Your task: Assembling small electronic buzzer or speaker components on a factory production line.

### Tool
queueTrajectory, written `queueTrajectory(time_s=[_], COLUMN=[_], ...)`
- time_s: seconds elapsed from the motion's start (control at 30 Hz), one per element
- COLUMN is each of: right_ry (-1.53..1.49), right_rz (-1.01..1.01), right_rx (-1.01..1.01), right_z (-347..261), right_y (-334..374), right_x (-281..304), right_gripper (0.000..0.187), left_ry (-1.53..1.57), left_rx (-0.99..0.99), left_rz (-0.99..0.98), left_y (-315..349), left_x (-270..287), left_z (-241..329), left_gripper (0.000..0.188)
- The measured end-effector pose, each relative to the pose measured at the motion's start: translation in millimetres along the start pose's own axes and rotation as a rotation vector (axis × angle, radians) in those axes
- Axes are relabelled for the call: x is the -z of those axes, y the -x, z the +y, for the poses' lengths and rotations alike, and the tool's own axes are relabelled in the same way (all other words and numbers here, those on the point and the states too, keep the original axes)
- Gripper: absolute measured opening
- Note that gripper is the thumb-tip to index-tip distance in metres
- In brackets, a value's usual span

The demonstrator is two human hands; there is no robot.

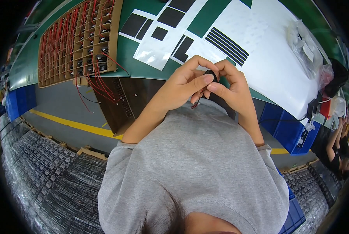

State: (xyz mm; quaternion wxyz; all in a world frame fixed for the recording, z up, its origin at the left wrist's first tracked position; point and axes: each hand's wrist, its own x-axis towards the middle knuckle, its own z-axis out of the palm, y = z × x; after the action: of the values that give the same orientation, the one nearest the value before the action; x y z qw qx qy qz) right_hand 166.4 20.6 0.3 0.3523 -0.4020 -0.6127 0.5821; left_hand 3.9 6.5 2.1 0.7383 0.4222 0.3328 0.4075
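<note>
Close in front of my chest, both hands grip a small black rounded part. My left hand pinches it between thumb and fingers. Fingers and thumb of my right hand close on its other side. A short dark and red wire end hangs below my left fingers and seems to belong to the part. Much of the part is covered by my fingertips, so its exact kind cannot be made out.
A divided cardboard box of black parts with red wires sits at the table's left; some wires dangle over the edge. Sheets with black stickers lie ahead. Right are a clear plastic bag and a blue bin. Another person is far right.
</note>
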Motion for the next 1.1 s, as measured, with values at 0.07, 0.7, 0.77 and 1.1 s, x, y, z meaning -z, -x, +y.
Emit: queueTrajectory(time_s=[0.07,0.7,0.77,1.1], right_ry=[0.026,0.021,0.015,0.029], right_rz=[0.006,-0.084,-0.086,-0.094], right_rx=[0.010,-0.060,-0.058,-0.034], right_z=[1.2,-2.0,-1.2,0.7], right_y=[0.1,-0.7,-1.0,-2.3], right_x=[0.9,5.6,5.7,6.8], right_gripper=[0.029,0.033,0.033,0.031], left_ry=[0.009,0.023,0.023,0.042], left_rx=[0.034,0.017,0.006,0.014], left_rz=[-0.026,-0.029,-0.008,0.000], left_y=[0.2,-1.1,-1.4,-3.0], left_x=[1.3,0.8,-0.4,0.3], left_z=[1.9,0.0,0.1,-6.1], left_gripper=[0.018,0.017,0.017,0.019])
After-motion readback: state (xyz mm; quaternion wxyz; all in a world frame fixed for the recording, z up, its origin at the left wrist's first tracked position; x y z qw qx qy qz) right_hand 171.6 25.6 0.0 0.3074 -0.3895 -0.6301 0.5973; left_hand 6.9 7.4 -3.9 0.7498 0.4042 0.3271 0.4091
